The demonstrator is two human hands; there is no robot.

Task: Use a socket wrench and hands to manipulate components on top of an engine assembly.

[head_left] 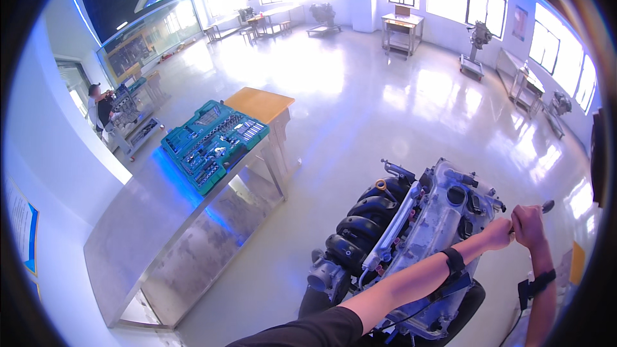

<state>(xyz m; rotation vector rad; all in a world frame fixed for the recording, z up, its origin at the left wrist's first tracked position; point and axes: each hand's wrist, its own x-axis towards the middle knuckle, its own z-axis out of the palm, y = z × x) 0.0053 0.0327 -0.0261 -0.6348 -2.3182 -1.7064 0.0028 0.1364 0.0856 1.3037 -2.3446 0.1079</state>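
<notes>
Over the right side of the engine (pixel 429 234), my two closed hands meet. My left arm reaches across the engine, and my left hand (pixel 499 234) is curled with its fingertips against my right hand; what it grips, if anything, is hidden. My right hand (pixel 528 225) is wrapped round a hand tool (pixel 547 206) with a dark rounded end, which pokes out beyond the fist. The rest of that tool is covered by my fingers. Black ribbed intake pipes (pixel 360 225) line the engine's left side, and a dark round cap (pixel 456 195) sits on its top cover.
A teal socket set case (pixel 213 144) lies spread on a metal workbench (pixel 144 218) with a wooden end (pixel 262 104). Far left, another person (pixel 101 109) stands beside an engine. More engines on stands (pixel 477 48) and tables (pixel 403 24) line the windows.
</notes>
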